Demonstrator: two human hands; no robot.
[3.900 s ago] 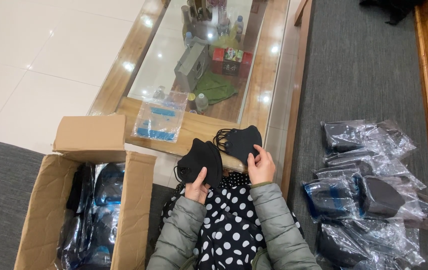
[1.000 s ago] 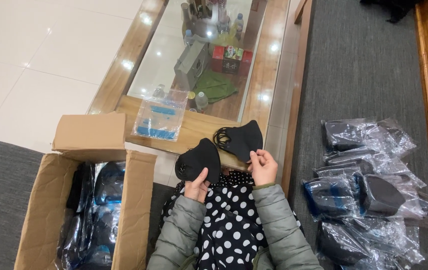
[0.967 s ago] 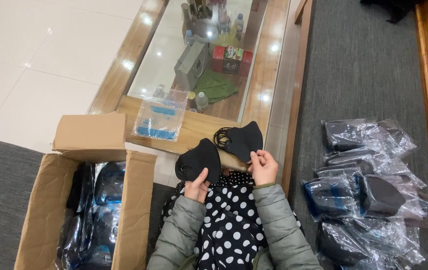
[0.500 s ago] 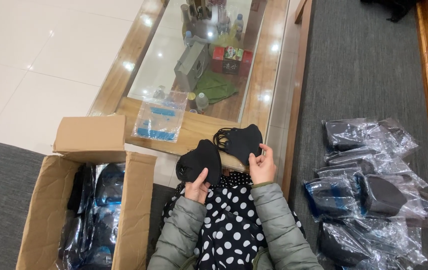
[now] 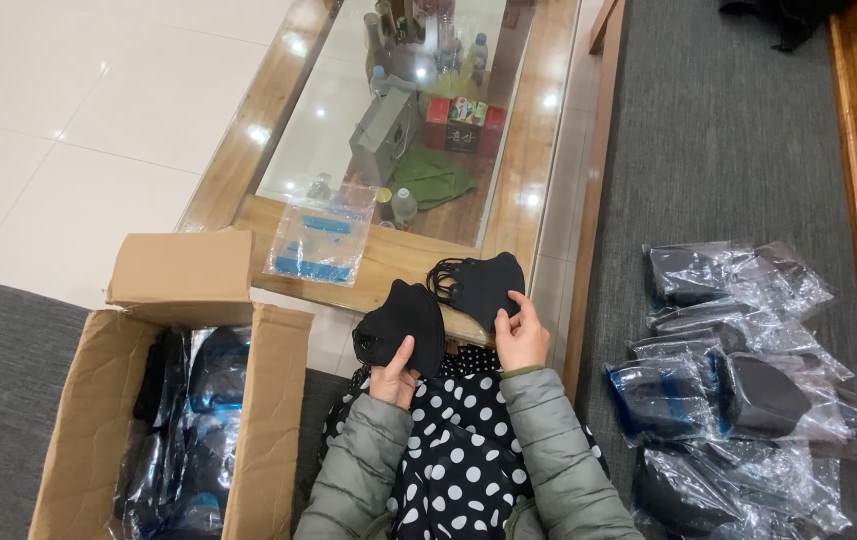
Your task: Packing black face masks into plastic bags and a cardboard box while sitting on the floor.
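My left hand (image 5: 393,372) grips a black face mask (image 5: 400,322) by its lower edge, thumb on its front. My right hand (image 5: 520,335) holds a second black mask (image 5: 483,285) with its ear loops bunched at the left side. Both masks are raised just above my lap, which is covered by black cloth with white dots (image 5: 458,450), and they sit side by side with their edges close together.
An open cardboard box (image 5: 258,400) at my left holds plastic-wrapped dark masks. A pile of bagged masks (image 5: 738,390) lies on the grey sofa at my right. Ahead stands a glass-topped wooden table (image 5: 538,150) with an empty clear bag (image 5: 320,240), bottles and small boxes.
The two masks have shifted slightly in my hands and come a little closer together. The box and the bagged pile stay where they were.
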